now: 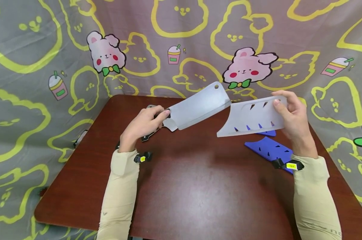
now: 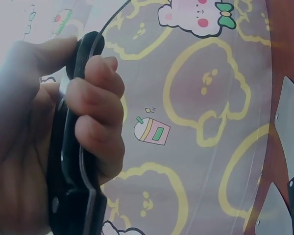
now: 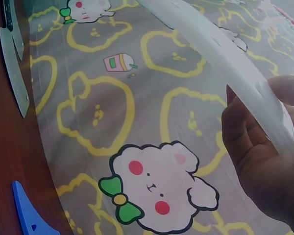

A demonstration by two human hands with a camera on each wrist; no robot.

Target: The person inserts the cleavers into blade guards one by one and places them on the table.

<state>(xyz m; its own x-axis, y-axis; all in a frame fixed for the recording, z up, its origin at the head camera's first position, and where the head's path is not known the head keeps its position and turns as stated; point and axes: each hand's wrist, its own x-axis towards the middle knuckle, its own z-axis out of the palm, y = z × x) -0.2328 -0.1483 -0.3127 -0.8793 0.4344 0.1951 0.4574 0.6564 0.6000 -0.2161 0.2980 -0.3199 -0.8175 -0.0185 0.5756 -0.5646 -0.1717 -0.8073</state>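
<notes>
My left hand (image 1: 144,122) grips a cleaver by its black handle (image 2: 71,147), fingers curled round it. The cleaver's wide steel blade (image 1: 199,106), with a hole near its tip, slants up to the right over the table. My right hand (image 1: 296,116) pinches the far end of a white blade guard (image 1: 250,116), thumb on the near face. Small triangular slots run along this guard, and its curved end points at the cleaver. In the head view the blade's front corner overlaps the guard's upper left corner. The blade is outside the guard.
Two blue blade guards (image 1: 269,150) lie on the dark wooden table (image 1: 199,186) at the right, partly behind my right hand and wrist. Other knives (image 2: 290,127) with black handles lie at the back left, partly hidden by my left hand. A patterned curtain (image 1: 196,50) surrounds the table.
</notes>
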